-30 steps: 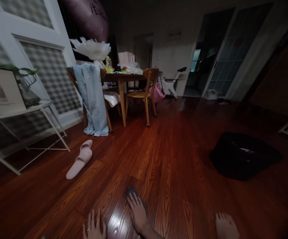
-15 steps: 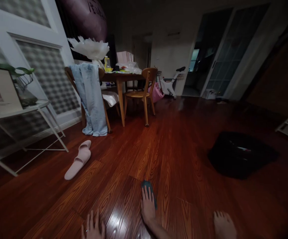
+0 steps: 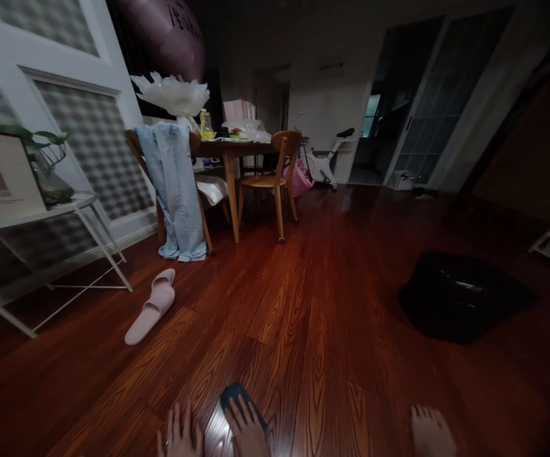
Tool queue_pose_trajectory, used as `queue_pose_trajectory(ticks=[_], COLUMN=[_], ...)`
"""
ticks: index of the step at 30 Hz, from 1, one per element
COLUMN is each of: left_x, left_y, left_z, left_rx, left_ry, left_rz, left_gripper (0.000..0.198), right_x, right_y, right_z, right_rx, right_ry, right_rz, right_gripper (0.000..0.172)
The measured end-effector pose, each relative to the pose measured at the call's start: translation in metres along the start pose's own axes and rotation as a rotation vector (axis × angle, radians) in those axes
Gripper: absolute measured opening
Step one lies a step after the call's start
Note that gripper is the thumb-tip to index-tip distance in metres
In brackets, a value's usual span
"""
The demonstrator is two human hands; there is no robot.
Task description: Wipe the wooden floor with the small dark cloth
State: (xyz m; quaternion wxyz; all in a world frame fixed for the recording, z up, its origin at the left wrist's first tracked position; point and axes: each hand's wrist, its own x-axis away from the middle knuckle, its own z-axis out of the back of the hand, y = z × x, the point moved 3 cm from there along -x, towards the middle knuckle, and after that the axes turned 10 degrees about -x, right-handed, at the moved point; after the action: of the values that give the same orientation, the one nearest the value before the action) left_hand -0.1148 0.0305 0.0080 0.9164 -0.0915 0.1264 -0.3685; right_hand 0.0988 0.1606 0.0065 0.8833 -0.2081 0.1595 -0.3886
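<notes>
My right hand [image 3: 248, 426] lies flat on a dark teal cloth [image 3: 233, 391], its fingers spread and pressing it against the wooden floor [image 3: 298, 330]. The cloth is folded into a small pad; its far end shows past my fingertips, and the rest is partly covered by the hand. Just to the left, my left hand [image 3: 181, 437] rests palm down on the floor, fingers apart, with a ring on one finger. It holds nothing, and its wrist is cut off by the lower edge of the view.
A bare foot [image 3: 431, 433] is at the lower right. Beyond it stands a dark tub-like object [image 3: 465, 298]. A pink slipper [image 3: 151, 308] lies left, near a white side table [image 3: 82, 204]. Jeans [image 3: 174, 190] hang over a chair by the dining table [image 3: 229, 149]; another chair [image 3: 277, 181] stands alongside.
My right hand has pulled the cloth back toward me and to the left, close to my left hand. The left hand has stayed in nearly the same spot.
</notes>
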Motion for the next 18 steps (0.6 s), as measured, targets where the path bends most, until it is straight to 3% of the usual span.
queue_pose_trajectory(ticks=[5,8,13,18], left_x=[0.001,0.0,0.0,0.001], left_y=[-0.001,-0.002,-0.003,-0.003], left_z=[0.005,0.003,-0.002,-0.001], left_rx=[0.007,0.039,0.078,0.074], left_ry=[-0.024,-0.013,0.012,0.032], left_rz=[-0.007,-0.003,0.014,0.005], left_gripper=[0.059,0.059,0.059,0.059], right_x=[-0.024,-0.043,-0.051,-0.032], right_y=[-0.01,0.009,0.049,0.054], right_z=[0.003,0.029,0.067,0.048], right_rx=[-0.048,-0.08,0.024,0.026], right_ry=[-0.114,-0.158,-0.058,-0.008], right_rz=[0.066,-0.075,-0.33,-0.345], right_gripper=[0.052,0.061,0.066,0.066])
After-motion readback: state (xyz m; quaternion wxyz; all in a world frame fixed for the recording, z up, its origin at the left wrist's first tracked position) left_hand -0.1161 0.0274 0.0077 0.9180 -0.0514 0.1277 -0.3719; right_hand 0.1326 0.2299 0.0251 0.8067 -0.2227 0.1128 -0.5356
